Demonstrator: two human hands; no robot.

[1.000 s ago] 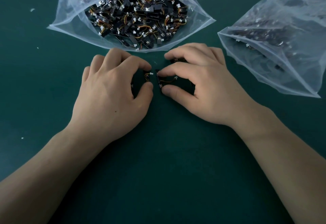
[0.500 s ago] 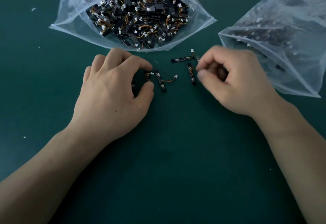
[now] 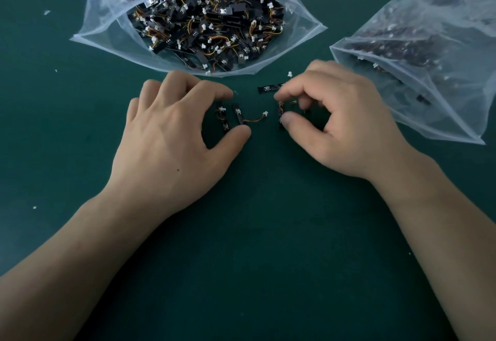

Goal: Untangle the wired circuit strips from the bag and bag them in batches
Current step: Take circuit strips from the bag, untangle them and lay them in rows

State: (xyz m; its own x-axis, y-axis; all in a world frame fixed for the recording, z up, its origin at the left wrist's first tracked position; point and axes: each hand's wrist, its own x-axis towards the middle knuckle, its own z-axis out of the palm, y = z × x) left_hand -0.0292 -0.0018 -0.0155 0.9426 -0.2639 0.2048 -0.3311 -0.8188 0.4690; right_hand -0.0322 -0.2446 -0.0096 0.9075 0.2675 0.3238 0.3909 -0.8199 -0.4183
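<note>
An open clear bag [image 3: 107,29] at the top holds a tangled heap of black circuit strips [image 3: 209,24] with orange wires and white plugs. Between my hands, one strip [image 3: 238,116] lies loose on the green mat, its wire curling right to a white plug. My left hand [image 3: 171,136] curls over another strip [image 3: 223,119], thumb and index fingertip at its ends. My right hand [image 3: 341,123] pinches a third strip [image 3: 281,111] between thumb and index finger. A further strip [image 3: 268,89] lies just above that hand.
A second clear bag [image 3: 440,53] with dark strips inside lies at the right, its mouth toward my right hand. The green mat [image 3: 257,246] spreads toward me. Small white flecks dot the mat at the left.
My right hand swung right, uncovering the loose strips, then came back left and closed on the upright strip. My left hand has stayed in place.
</note>
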